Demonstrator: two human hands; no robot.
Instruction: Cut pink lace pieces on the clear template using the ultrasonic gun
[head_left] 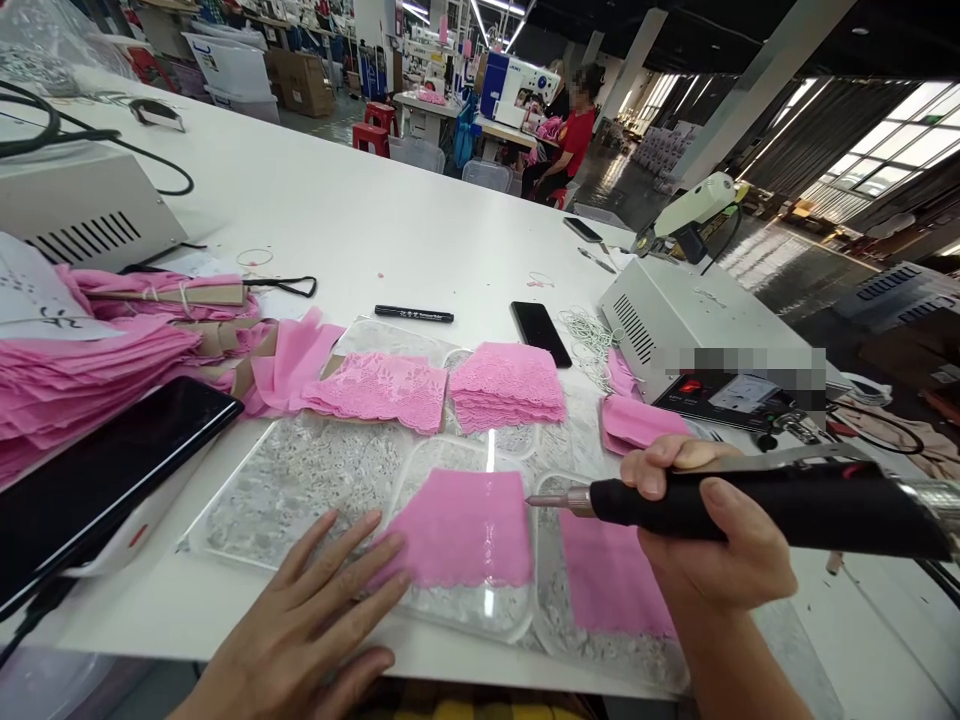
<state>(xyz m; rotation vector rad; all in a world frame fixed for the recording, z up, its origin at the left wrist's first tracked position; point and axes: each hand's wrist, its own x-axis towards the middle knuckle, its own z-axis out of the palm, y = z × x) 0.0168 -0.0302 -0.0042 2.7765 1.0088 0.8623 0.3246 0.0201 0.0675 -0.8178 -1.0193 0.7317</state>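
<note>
My left hand lies flat with fingers spread, its fingertips on the left edge of a pink fabric piece. That piece rests on a clear plastic sheet with rounded, scuffed panels. My right hand is wrapped round a black handheld tool with a pointed metal tip; the tip is by the fabric's right edge, and I cannot tell if it touches. Under the tool lies a second pink piece, partly hidden. Behind them sit a stack of pink lace pieces and another lace piece.
Pink fabric bundles and a large phone stand at left. A black marker and smaller phone lie behind the lace. A grey machine box stands right, with cables. Farther off, a person in a red shirt sits at a sewing machine.
</note>
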